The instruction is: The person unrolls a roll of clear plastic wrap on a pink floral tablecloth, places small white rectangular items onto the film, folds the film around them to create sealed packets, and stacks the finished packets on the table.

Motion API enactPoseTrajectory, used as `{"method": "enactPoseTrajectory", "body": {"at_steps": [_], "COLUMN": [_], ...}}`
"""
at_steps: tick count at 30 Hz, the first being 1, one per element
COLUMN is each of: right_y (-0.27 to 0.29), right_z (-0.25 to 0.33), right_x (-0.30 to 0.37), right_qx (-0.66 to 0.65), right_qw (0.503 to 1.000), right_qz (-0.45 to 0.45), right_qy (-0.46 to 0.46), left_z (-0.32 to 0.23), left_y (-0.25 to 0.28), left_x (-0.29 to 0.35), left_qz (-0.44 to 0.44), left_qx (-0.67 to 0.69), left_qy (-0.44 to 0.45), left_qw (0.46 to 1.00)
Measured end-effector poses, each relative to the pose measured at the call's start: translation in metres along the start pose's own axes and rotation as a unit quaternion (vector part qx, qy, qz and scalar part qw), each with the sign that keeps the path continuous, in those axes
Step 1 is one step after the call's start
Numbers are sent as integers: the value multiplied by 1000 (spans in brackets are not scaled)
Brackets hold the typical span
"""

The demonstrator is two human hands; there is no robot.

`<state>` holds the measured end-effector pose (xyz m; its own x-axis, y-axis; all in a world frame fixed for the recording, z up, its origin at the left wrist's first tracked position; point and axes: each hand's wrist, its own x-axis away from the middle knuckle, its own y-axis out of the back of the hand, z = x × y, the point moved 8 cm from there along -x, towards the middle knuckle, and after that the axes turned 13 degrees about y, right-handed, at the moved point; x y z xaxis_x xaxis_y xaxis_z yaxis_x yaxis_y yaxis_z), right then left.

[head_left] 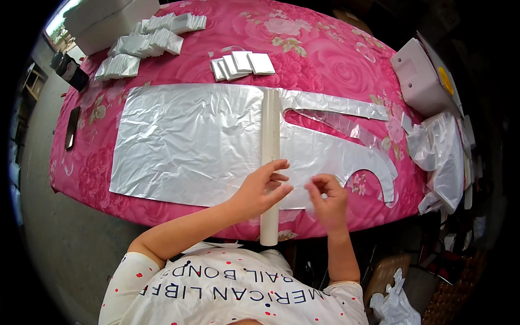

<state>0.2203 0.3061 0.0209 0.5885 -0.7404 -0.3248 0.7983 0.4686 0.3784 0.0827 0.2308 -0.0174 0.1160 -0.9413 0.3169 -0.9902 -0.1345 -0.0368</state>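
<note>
A shiny silver plastic sheet [179,146], cut with straps and curved openings at its right end like a disposable apron, lies spread and creased on the table. Across it, running away from me, lies a long off-white tube [270,130] whose near end juts past the table edge. My left hand [262,187] is over the tube, thumb and fingers apart, holding nothing. Just right of it, my right hand [329,200] is raised over the sheet's near edge. Its thumb and forefinger are pinched together, slightly blurred, and what they may hold cannot be made out.
A pink flowered cloth [336,65] covers the table. Small folded silver packets [244,64] lie beyond the sheet, near more packet stacks [143,43] and a white box [105,21]. At left lies a phone [72,128]; at right, a white foam box [420,76] and plastic bags [441,157].
</note>
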Motion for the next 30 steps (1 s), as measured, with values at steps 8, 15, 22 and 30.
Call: {"method": "enactPoseTrajectory", "body": {"at_steps": [8,15,22,30], "right_y": [-91,-56,-72,-71], "right_z": [74,31,1,-1], "right_x": [29,54,75,73], "right_qx": [13,329,249,166], "right_qw": [950,926,930,942], "right_qz": [243,185,249,246], "right_qy": [198,34,-104,-158], "left_z": [27,51,-47,-3], "left_y": [112,301,208,23], "left_x": [26,111,93,20], "left_qz": [92,-141,-328,-164], "left_qx": [20,-166,-568,-410], "left_qy": [239,258,-51,-181], "left_qw": [966,941,753,879]}}
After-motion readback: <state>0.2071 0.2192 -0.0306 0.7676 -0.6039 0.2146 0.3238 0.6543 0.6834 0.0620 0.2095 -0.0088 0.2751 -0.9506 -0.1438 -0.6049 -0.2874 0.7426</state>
